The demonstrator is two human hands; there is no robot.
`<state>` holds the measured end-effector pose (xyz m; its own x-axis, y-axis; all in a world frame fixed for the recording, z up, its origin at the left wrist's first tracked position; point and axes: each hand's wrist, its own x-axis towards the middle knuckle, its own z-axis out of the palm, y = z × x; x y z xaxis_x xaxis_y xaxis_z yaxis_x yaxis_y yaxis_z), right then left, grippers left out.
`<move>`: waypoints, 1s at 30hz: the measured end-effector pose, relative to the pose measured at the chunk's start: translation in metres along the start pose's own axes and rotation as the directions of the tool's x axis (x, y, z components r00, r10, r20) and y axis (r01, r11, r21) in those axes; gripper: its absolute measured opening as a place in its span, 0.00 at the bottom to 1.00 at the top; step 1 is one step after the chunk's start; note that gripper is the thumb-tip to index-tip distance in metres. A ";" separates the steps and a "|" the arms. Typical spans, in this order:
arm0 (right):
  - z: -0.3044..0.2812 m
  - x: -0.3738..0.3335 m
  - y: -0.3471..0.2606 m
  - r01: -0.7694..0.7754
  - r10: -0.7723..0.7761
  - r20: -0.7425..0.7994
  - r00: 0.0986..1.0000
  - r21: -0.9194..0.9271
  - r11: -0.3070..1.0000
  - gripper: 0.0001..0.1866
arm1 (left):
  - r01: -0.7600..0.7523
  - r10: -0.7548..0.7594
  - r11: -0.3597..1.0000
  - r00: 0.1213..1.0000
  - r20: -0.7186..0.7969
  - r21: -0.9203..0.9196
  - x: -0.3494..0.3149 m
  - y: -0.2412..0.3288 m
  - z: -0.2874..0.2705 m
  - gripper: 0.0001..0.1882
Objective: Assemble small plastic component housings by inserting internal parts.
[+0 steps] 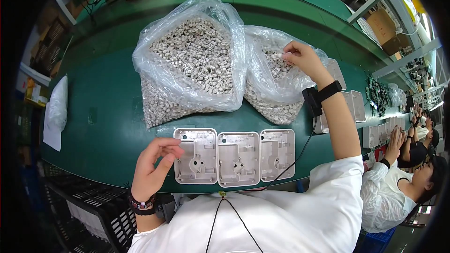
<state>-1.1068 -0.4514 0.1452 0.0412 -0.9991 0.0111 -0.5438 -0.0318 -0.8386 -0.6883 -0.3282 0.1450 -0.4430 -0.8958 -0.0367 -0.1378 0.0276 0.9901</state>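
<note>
Three light-grey plastic housings, the left one (205, 173), the middle one (227, 171) and the right one (284, 159), lie open side by side near the table's front edge. My left hand (152, 164) is at the left housing's left rim, fingers loosely curled and thumb apart, holding nothing visible. Over the smaller clear bag (276, 91) my right hand (302, 58) is closed in a pinch on a small white plastic part (280, 56). That bag and the larger clear bag (192, 56) to its left are filled with similar small parts.
The green table (108, 126) carries a white plastic package (57, 105) at far left. More grey housings (358, 105) stand beyond my right arm. Black crates (112, 225) sit below the table at lower left. A co-worker (389, 192) sits at right. A black cable (304, 150) runs from my right wrist.
</note>
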 end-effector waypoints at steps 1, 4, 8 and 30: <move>0.000 0.000 -0.002 -0.018 0.018 -0.024 1.000 0.008 1.000 0.05 | 0.001 -0.001 1.000 1.000 0.002 -0.014 -0.001 0.000 0.001 0.13; -0.002 -0.003 -0.013 -0.089 0.089 -0.033 0.995 -0.008 0.996 0.04 | 0.000 0.000 0.999 1.000 0.005 -0.039 -0.003 -0.002 0.004 0.12; 0.001 -0.005 -0.017 -0.093 0.098 -0.064 0.993 0.073 0.993 0.04 | 0.028 -0.027 0.999 0.999 0.019 -0.044 -0.007 -0.003 0.005 0.12; 0.035 -0.018 -0.012 0.172 -0.093 0.147 0.985 -0.743 0.646 0.06 | 0.055 -0.057 0.998 0.994 0.093 0.028 -0.014 -0.012 0.003 0.14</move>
<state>-1.0718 -0.4319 0.1363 0.2149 -0.9766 0.0089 -0.9674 -0.2141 -0.1353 -0.6834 -0.3149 0.1337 -0.5153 -0.8505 -0.1058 -0.1868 -0.0091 0.9824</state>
